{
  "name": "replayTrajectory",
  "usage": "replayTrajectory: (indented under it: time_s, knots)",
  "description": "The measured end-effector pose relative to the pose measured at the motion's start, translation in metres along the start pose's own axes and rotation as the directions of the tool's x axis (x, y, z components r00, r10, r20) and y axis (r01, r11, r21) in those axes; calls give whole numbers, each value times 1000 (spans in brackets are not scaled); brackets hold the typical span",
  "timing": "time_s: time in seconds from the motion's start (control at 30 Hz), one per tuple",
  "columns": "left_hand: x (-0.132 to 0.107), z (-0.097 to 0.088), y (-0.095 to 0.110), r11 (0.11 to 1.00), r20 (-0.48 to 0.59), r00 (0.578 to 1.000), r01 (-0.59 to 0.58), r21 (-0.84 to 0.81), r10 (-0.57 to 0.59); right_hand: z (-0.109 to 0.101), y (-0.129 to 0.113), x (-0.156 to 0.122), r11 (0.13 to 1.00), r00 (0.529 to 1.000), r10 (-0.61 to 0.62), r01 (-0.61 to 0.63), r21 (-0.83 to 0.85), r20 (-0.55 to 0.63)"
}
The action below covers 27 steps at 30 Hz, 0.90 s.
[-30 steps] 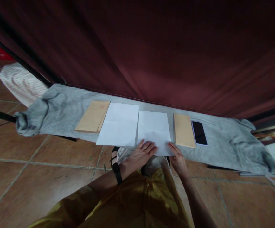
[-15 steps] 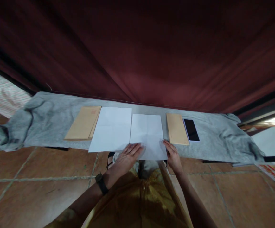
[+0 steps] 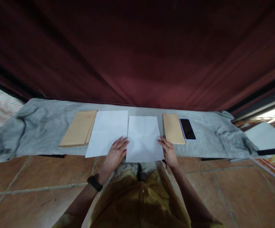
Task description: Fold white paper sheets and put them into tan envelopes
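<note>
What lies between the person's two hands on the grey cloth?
In the head view, a creased white sheet lies flat between the left hand and the right hand, with one hand at each of its side edges.

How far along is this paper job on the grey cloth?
Done: the middle sheet already carries crease lines and lies opened flat. In hand: the left hand and right hand rest at its two side edges. Left: the plain sheet beside it shows no creases, and the envelope pile and single envelope lie untouched.
</note>
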<state>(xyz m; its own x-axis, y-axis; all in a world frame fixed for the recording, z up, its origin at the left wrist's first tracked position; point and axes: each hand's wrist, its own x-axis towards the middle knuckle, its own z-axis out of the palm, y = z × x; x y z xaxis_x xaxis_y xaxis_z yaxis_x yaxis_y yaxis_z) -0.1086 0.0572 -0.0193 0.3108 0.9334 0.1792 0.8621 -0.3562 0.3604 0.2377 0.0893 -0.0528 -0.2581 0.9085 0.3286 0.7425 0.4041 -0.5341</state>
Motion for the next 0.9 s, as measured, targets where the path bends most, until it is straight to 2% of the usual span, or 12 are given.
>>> replayTrajectory:
  time_s: [0.3, 0.37, 0.53, 0.7, 0.9]
  knots:
    - [4, -5, 3, 992, -14, 999, -35, -118, 34, -4, -6, -11, 990, 999, 30, -24, 136, -42]
    - [3, -7, 5, 982, -47, 999, -15, -188, 6, -6, -9, -12, 981, 996, 66, -53, 186, -64]
    - [10, -4, 9, 930, -98, 984, 108, -352, -151, -9, -18, -6, 943, 973, 209, -174, 285, -99]
    - [32, 1, 8, 951, -79, 982, 146, -274, -173, -5, -24, 2, 891, 915, 384, -332, 311, -125]
    - [55, 4, 8, 961, -27, 979, 193, -196, -202, 3, -25, 14, 819, 870, 479, -396, 416, -114]
